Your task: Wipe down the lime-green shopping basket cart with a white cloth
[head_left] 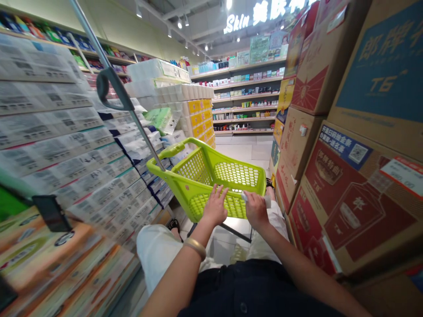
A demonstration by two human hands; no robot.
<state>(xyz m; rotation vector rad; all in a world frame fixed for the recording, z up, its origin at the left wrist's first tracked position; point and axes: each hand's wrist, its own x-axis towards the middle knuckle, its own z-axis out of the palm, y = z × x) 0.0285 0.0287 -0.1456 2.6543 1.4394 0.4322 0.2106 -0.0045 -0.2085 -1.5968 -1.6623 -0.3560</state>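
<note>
A lime-green shopping basket (pixel 205 167) with perforated sides, a raised handle and a long grey metal pole (pixel 145 136) stands in front of my knees. My left hand (pixel 216 206) rests against its near rim, fingers stretched out and holding nothing. Further right, my right hand (pixel 257 211) is closed around a crumpled white tissue (pixel 267 201) at the near right corner of the rim. Only the ends of the tissue stick out from the fist. No goods show in the visible part of the basket.
Shrink-wrapped packs (pixel 76 145) are piled high on the left. On the right, liquor cartons (pixel 350 189) form a tall stack close to my knee. Shelves of small goods (pixel 246 94) stand across the aisle's far end, beyond pale floor tiles (pixel 238 149).
</note>
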